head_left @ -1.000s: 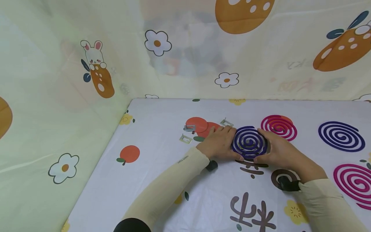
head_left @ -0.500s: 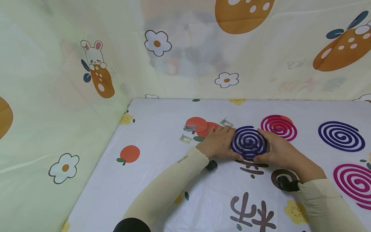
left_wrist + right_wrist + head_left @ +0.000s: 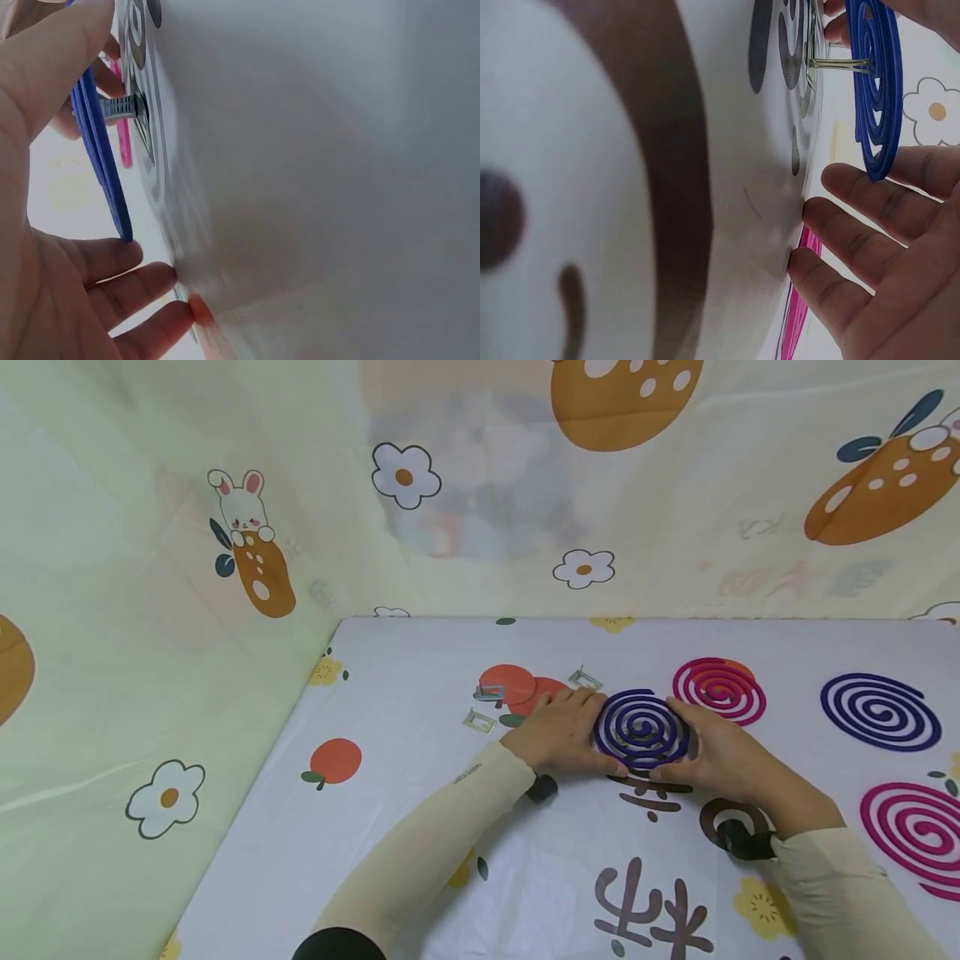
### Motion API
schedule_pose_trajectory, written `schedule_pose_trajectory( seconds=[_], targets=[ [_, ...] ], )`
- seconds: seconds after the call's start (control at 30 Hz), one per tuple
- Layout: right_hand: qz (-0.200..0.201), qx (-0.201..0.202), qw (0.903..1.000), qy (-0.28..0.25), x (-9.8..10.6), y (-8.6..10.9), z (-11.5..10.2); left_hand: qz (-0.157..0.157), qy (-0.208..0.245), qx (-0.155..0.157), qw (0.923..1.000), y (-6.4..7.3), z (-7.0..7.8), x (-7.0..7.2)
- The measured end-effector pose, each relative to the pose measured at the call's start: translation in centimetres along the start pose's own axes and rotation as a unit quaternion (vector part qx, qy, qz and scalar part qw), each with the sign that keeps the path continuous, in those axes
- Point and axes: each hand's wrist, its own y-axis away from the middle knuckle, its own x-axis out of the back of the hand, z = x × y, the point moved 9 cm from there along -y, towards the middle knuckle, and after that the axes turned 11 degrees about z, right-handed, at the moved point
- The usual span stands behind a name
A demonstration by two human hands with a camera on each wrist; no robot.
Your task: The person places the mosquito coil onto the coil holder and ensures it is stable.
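A dark blue mosquito coil (image 3: 642, 728) lies raised above the tabletop between the two hands. My left hand (image 3: 558, 732) holds its left rim, thumb on the near side and fingers on the far side. On the opposite rim, my right hand (image 3: 723, 750) grips it in the same way. Under the coil's middle stands a small metal coil stand (image 3: 840, 66), its upright reaching the coil's centre in the right wrist view. The left wrist view shows the blue coil (image 3: 103, 157) edge-on, with an index fingertip at its rim and the other fingertips close to the cloth.
Three more metal stands (image 3: 480, 721) lie beyond the left hand. A pink coil (image 3: 720, 692) sits behind the right hand. Farther right are another blue coil (image 3: 881, 712) and a pink coil (image 3: 918, 831). A patterned curtain (image 3: 480, 527) rises behind the table.
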Motion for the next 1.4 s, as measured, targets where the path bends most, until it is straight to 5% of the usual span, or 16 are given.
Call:
schedule_pose_trajectory(
  seconds=[0.93, 1.2, 1.4],
  targets=[
    [0.034, 0.006, 0.9994, -0.003, 1.4, 0.9, 0.2, 0.004, 0.018, 0.0, 0.9998, 0.5, -1.0, 0.6],
    [0.044, -0.054, 0.9973, 0.022, 3.5, 1.0, 2.6, 0.058, -0.005, 0.032, 0.9978, -0.7, -3.9, 2.1],
    [0.068, -0.059, 0.9957, 0.021, 4.9, -0.3, 4.9, 0.053, 0.0, 0.079, 0.9955, -1.8, -6.2, 1.8]
  ],
)
